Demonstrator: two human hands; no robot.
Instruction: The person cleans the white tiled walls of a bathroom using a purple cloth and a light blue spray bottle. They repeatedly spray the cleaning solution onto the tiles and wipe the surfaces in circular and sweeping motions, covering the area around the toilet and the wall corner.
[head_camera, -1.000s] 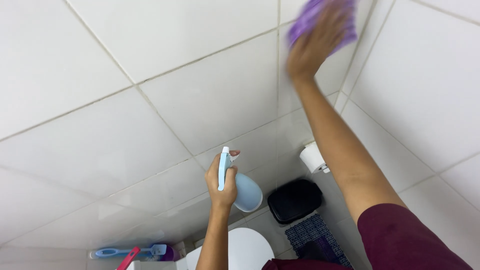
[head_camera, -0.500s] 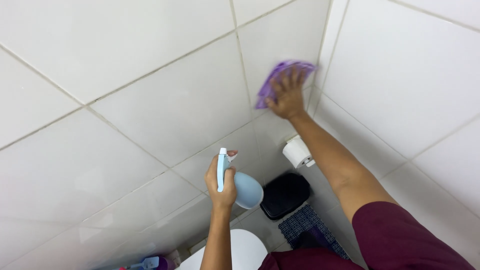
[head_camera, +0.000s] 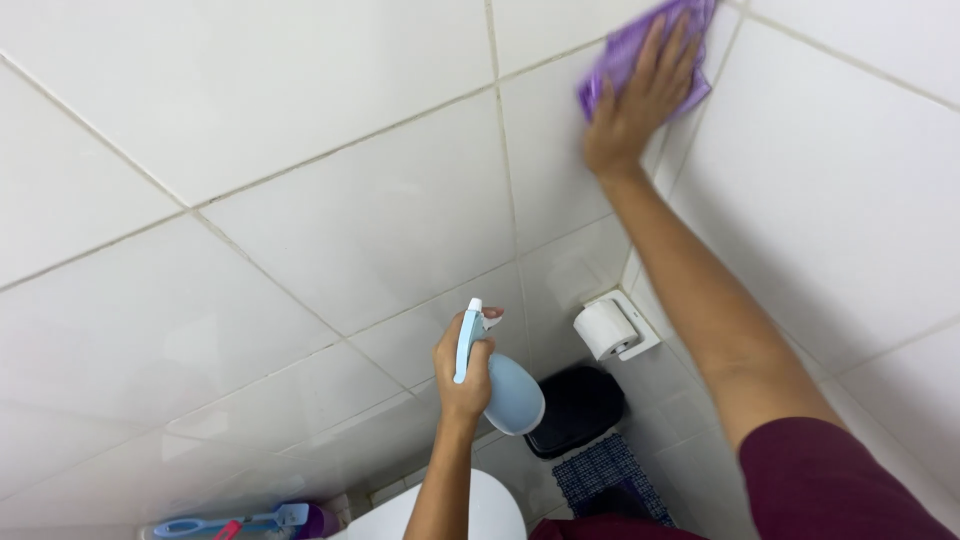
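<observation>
Right now my right hand (head_camera: 640, 100) is stretched high up on the white tiled wall (head_camera: 330, 210), fingers spread and laid flat over a purple cleaning cloth (head_camera: 620, 60), pressing it against the tile close to the corner where the two walls meet. The cloth is blurred at its edges, so I cannot tell how it is folded; part of it shows above and to the left of my fingers. My forearm runs down from it to a dark red sleeve (head_camera: 840, 480) at the lower right.

My left hand (head_camera: 462, 372) is lower, near the middle of the view, wrapped closed around the neck of a pale blue spray bottle (head_camera: 505, 385). The nozzle head points up towards the wall, and the rounded body hangs to the right of my fist. I cannot tell whether a finger is on the trigger.

Below, a roll of toilet paper (head_camera: 603, 328) sits in a white holder fixed on the wall near the corner. Beneath it stands a black waste bin (head_camera: 580, 410), with a blue patterned mat (head_camera: 605, 470) on the floor just beside it. The white toilet (head_camera: 495, 510) shows at the bottom edge, and a blue-handled brush (head_camera: 215, 523) lies at the lower left.
</observation>
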